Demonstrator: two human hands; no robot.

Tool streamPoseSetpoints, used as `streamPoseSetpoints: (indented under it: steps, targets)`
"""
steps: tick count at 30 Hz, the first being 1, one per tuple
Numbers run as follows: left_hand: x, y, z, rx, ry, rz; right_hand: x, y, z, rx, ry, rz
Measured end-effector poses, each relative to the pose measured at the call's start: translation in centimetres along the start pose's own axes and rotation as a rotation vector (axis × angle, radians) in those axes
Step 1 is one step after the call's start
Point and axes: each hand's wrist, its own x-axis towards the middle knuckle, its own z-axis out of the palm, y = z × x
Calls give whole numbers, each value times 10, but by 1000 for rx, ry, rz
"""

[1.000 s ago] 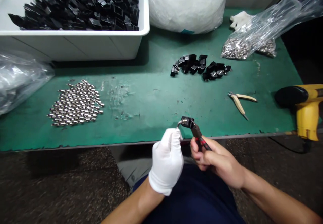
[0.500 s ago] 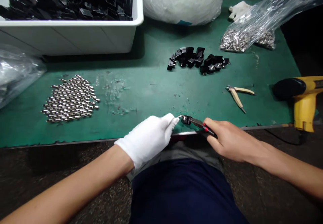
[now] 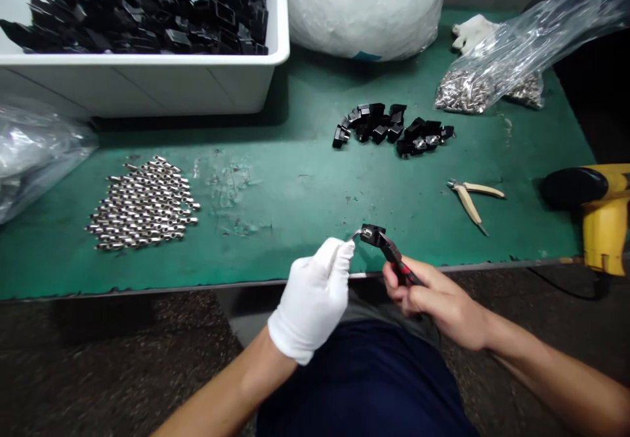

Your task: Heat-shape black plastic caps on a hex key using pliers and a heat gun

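Note:
My left hand (image 3: 315, 296), in a white glove, is closed in a pinch on a thin metal piece (image 3: 355, 234) whose tip meets a small black plastic part (image 3: 373, 234). Bare, my right hand (image 3: 438, 296) wraps round the dark and red handles of a pair of pliers (image 3: 391, 250). Their jaws reach up to the black part and seem to grip it, just above the table's front edge. The rest of the metal piece is hidden inside my gloved fingers.
Small metal fittings (image 3: 145, 204) lie grouped at left. Black parts (image 3: 378, 122) lie mid-table, near cream-handled nippers (image 3: 470, 201). Around stand a white bin (image 3: 182, 86) of black parts, a large white bag (image 3: 369, 10), bagged metal pieces (image 3: 462, 89) and a yellow heat gun (image 3: 603, 227).
The pliers have turned steeper, and the black part has tilted with them. My left hand has rotated more upright beneath the thin metal piece. The whole view has shifted slightly.

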Motion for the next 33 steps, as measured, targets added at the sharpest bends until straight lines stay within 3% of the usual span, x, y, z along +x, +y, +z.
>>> streamPoseSetpoints:
  steps: [4,8,17,22,26,33]
  targets:
    - [-10,4,22,-123,180,-94,8,15,29,457,-90,14]
    - [-15,4,37,-174,333,-127,12,19,46,748,-158,5]
    - [-16,-1,43,-182,413,-109,11,12,54,917,-263,-3]
    - [-14,-6,22,-101,247,1,8,15,41,704,-234,24]
    - [-7,-4,-7,21,40,111,-1,7,15,297,-126,26]
    - [15,12,-31,100,-214,6,-9,-23,-18,-481,122,-46]
